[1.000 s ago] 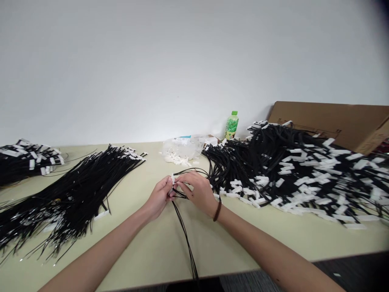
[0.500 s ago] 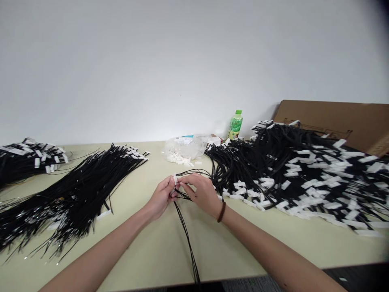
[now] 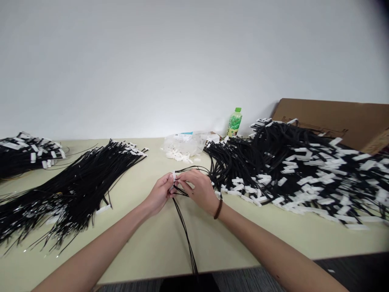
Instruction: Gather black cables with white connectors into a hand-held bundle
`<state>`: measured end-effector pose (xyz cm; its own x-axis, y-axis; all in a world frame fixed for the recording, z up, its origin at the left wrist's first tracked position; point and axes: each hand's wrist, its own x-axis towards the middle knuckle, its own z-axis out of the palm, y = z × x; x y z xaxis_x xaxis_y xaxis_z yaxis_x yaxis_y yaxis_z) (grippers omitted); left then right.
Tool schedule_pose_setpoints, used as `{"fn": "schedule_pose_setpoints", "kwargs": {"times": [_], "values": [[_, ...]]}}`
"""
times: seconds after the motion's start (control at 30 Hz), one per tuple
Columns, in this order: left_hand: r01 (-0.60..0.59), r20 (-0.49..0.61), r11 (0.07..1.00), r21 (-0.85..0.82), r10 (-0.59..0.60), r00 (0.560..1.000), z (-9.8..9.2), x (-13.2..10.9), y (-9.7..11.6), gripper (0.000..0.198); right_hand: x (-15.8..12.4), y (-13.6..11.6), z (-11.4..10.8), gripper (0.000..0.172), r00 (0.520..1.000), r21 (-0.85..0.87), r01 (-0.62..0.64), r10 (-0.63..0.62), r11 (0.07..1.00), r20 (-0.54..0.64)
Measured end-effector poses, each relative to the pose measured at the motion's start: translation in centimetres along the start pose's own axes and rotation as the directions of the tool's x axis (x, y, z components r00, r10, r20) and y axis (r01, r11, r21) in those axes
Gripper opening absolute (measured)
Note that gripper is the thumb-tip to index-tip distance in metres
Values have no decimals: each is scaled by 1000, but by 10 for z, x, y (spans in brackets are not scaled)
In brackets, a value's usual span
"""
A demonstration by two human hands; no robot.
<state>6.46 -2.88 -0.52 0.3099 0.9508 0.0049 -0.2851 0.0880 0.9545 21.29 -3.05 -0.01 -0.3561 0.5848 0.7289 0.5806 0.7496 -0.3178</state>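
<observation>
Between my two hands is a small white plastic connector [image 3: 174,176], partly covered by the fingers. My left hand [image 3: 161,192] is closed around it, thumb on top. My right hand [image 3: 197,188] comes in from the other side, its thumb and fingertips pinching a thin black wire at the connector. More black wires [image 3: 186,227] hang from the hands down over the table's front edge, and others loop off to the right. Where the wire ends meet the connector is too small to make out.
Wires with bare ends [image 3: 82,182] lie in a bundle at left. A large heap of black cables with white connectors [image 3: 261,162] fills the right. Behind the hands are a clear plastic bag [image 3: 185,144], loose white connectors [image 3: 178,156], a green-capped bottle [image 3: 234,122] and cardboard [image 3: 328,119].
The view has tilted down slightly, so everything sits a little higher or shifted. Both hands stay at the connector, with hardly any change in their grip.
</observation>
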Motion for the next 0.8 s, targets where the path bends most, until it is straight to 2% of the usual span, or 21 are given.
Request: {"fn": "schedule_pose_setpoints", "kwargs": {"times": [0.27, 0.8], "values": [[-1, -10, 999, 35, 1, 1000, 3, -2, 1, 38, -1, -1, 2, 13, 999, -16, 7, -7, 1000, -37], [-3, -70, 1000, -2, 3, 998, 5, -1, 2, 36, -1, 5, 1, 16, 1000, 36, -8, 7, 999, 28]]}}
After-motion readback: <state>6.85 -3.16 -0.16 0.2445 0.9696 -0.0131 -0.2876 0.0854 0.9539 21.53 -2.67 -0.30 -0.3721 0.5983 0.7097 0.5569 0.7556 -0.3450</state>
